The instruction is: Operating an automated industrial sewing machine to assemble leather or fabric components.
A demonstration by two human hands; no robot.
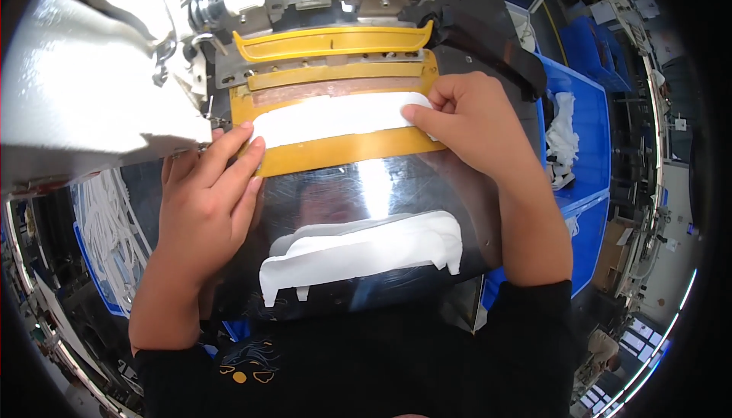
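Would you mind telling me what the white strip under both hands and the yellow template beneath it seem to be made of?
White strip: probably thin fabric, matte and soft-edged, though glare washes it out. Yellow template: looks like rigid plastic, smooth with a dull sheen and straight-cut edges.

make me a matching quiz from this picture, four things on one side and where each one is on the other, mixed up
Things:
1. left hand
2. right hand
3. stack of white pieces
4. blue bin

Places:
A. near edge of the shiny table
B. far right, beside the table
C. on the right end of the white strip
D. on the left end of the yellow template

Pairs: 1-D, 2-C, 3-A, 4-B
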